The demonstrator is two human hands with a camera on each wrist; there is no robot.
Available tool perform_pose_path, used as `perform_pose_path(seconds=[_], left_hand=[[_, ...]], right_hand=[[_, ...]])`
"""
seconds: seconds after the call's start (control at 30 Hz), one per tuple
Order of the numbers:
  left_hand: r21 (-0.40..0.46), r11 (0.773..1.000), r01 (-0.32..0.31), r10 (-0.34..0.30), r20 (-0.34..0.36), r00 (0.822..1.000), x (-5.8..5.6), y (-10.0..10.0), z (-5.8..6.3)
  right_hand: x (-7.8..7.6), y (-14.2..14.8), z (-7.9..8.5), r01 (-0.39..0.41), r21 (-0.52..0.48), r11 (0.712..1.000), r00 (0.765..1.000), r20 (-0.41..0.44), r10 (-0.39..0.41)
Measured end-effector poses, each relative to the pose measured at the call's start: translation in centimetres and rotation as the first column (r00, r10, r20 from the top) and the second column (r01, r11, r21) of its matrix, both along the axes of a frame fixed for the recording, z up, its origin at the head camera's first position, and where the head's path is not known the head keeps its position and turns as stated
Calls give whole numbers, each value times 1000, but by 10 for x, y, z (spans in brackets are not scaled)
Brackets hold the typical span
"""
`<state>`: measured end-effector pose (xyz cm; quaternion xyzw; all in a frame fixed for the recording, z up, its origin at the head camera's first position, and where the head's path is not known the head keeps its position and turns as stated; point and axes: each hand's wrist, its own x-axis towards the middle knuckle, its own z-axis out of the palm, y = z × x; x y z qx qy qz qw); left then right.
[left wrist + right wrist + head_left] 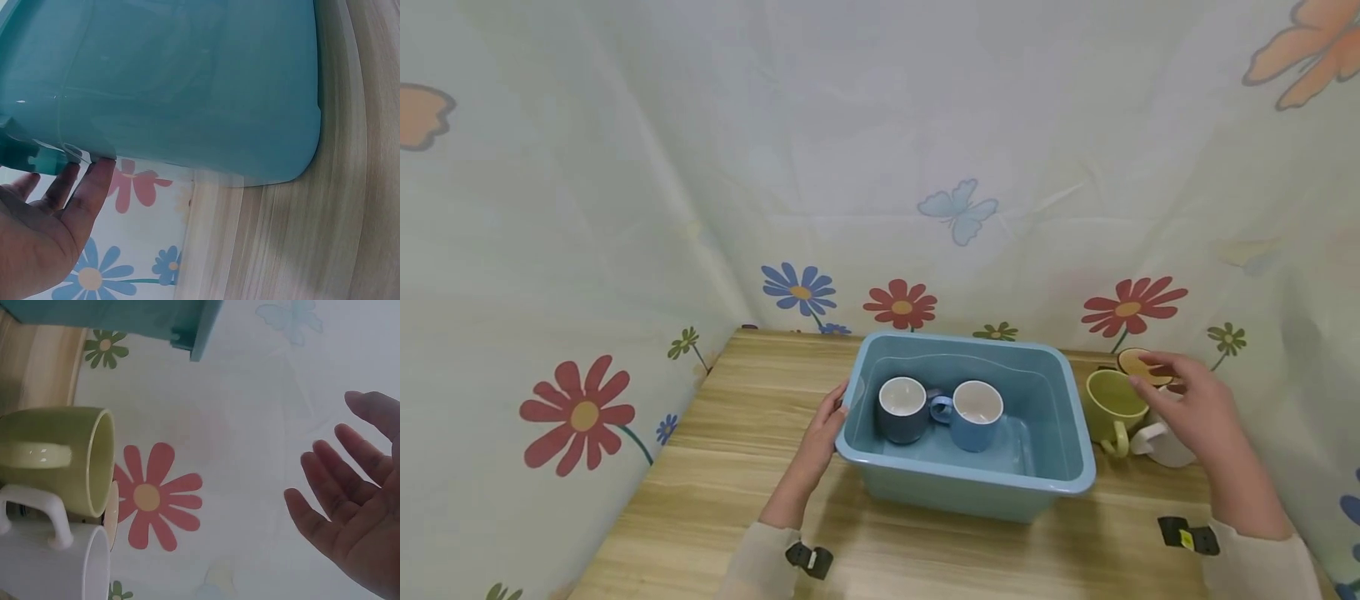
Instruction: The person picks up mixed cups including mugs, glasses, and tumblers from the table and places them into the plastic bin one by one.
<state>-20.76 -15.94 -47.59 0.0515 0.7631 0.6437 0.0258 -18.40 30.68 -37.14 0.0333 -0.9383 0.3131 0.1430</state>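
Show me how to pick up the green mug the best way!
Probably by its handle, coming from the near side and slightly above. The green mug stands upright with the handle pointing towards the person, while the blue tub on its left and the white mug on its right leave little room for fingers round its body.
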Motion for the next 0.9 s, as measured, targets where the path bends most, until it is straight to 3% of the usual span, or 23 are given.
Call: perform_pose_path(seconds=[0.1, 0.3, 0.67, 0.9], left_hand=[[-7, 1000, -1, 1, 6, 1000, 0, 0, 1], [7, 1000, -1, 1, 3, 1000, -1, 1, 3], [22, 1000, 3, -3, 4, 1000, 1, 2, 2], [26, 1000, -1, 1, 15, 1000, 2, 1, 2]], right_hand=[[0, 5, -4, 36, 13, 999, 999, -33, -35], [0, 19, -8, 20, 30, 999, 999, -46, -18], [-1, 49, -20, -59, 86, 995, 998, -12, 60], [-6, 69, -32, -48, 114, 992, 997, 61, 41]])
